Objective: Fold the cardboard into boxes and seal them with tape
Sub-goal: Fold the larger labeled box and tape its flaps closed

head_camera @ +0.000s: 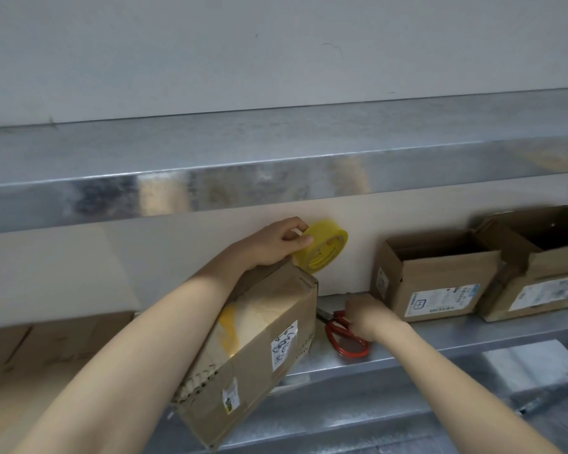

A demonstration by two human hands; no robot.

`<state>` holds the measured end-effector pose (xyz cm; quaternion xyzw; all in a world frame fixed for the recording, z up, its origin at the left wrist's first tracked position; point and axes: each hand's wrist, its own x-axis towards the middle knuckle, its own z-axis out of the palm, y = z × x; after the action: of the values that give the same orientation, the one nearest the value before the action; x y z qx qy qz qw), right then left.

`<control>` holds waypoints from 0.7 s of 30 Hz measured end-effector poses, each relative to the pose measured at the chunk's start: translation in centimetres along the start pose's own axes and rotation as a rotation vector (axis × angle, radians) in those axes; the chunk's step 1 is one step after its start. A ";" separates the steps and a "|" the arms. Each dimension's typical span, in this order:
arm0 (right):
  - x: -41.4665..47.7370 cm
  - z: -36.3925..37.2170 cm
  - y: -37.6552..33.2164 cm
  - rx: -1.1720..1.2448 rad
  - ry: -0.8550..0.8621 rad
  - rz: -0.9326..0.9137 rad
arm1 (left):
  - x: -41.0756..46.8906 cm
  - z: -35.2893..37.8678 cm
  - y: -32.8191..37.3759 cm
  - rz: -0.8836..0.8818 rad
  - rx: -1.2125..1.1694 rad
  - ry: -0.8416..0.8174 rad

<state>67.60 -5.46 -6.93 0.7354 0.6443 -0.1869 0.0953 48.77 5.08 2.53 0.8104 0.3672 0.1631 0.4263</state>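
While the left hand [277, 244] pinches the yellow tape roll [323, 249] just above the far end of the tilted cardboard box [259, 335], the right hand [368, 317] curls round red scissors [345, 339] on the metal shelf [440, 335] right of that box, open boxes [440, 280] beyond.
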 end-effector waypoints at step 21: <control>-4.5 -4.1 -6.6 0.418 0.708 -0.678 | 0.3 -0.8 0.2 -0.028 -0.113 0.052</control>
<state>61.26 -6.97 -0.72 0.5072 0.7876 -0.0720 -0.3423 48.59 5.66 3.12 0.7754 0.3797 0.1983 0.4639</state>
